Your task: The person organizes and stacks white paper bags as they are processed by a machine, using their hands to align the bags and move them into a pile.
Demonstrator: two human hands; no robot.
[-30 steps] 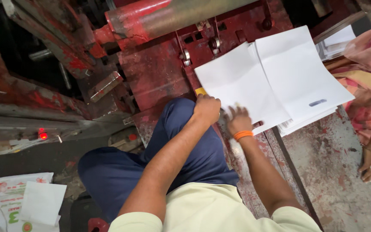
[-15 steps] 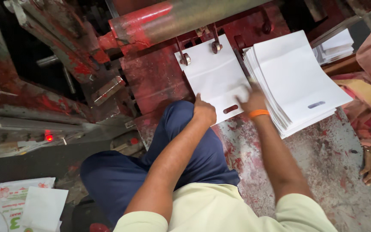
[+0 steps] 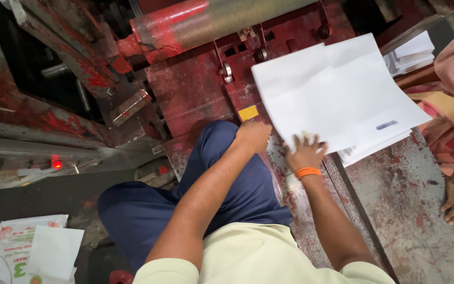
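My right hand (image 3: 306, 153), with an orange band at the wrist, grips the near edge of a large white sheet (image 3: 332, 89). The sheet lies slanted, half over the red machine bed (image 3: 195, 94) and half over a stack of white sheets (image 3: 377, 147) on the right. My left hand (image 3: 253, 135) is curled shut at the front edge of the bed, just left of the sheet's corner and below a small yellow tag (image 3: 248, 112). My blue-trousered knee (image 3: 222, 173) is under both forearms.
A long roller (image 3: 227, 21) with metal clips spans the top of the bed. Another person's hand (image 3: 453, 205) rests on the stained worktop (image 3: 405, 210) at the right. More white sheets (image 3: 411, 52) lie at the far right. A printed bag (image 3: 17, 247) lies on the floor.
The white sheet has moved from under the roller clips rightward onto the stack. My right hand came back toward me with it. My left hand stayed put.
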